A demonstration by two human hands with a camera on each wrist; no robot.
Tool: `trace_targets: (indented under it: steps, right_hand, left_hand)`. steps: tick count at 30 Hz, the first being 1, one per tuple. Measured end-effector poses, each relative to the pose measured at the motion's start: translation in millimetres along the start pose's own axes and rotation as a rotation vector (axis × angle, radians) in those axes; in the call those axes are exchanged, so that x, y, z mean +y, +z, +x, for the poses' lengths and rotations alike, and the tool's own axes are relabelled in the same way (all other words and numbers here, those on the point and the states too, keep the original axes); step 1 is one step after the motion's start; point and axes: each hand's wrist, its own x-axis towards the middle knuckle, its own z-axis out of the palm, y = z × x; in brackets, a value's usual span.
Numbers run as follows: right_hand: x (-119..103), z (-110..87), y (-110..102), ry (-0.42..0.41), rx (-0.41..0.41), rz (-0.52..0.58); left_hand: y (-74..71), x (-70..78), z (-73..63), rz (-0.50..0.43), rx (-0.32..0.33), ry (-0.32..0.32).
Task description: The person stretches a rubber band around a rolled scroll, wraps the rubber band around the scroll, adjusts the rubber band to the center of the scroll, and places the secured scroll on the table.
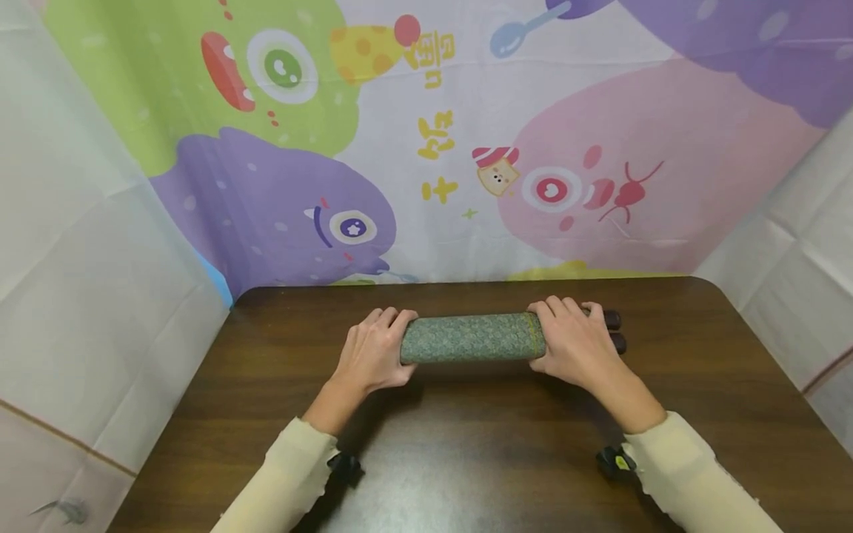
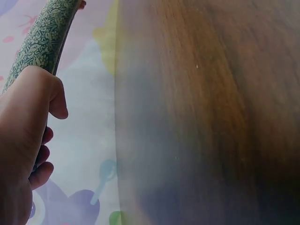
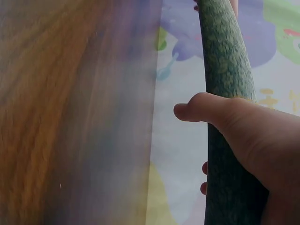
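Observation:
A rolled scroll point(image 1: 473, 338) with a green leaf-patterned cover is held level over the table, lying left to right. My left hand point(image 1: 376, 348) grips its left end; in the left wrist view the thumb lies along the near side and fingertips show under it. Near its right end, my right hand point(image 1: 573, 337) grips it beside a yellowish band. Two dark rod ends point(image 1: 613, 320) stick out past that hand. In the right wrist view the scroll point(image 3: 227, 51) runs away from the right hand, and its thumb reaches across the near side.
The brown wooden table point(image 1: 453, 459) spreads below both hands. Behind it hangs a cloth printed with cartoon monsters point(image 1: 460, 244), and pale sheets point(image 1: 87, 244) stand at the sides. Dark wrist devices point(image 1: 346, 468) sit at the cuffs of the light sleeves.

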Motion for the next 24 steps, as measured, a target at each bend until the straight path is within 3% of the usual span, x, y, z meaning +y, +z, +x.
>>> trace_targets:
  steps: [8,14,24]
  right_hand:
    - [14.1,-2.6,-2.9,-0.008,-0.024,-0.038]
    - [7.5,-2.5,2.4,-0.017,0.023,-0.058]
    - [-9.4,0.7,12.6,-0.064,0.073,-0.121]
  left_hand:
    - [-0.3,-7.0,-4.2,-0.01,-0.026,-0.021]
    - [-0.4,-6.8,-4.9,-0.044,-0.01,-0.018]
    - [2.0,-1.7,-5.9,-0.057,-0.044,-0.019]
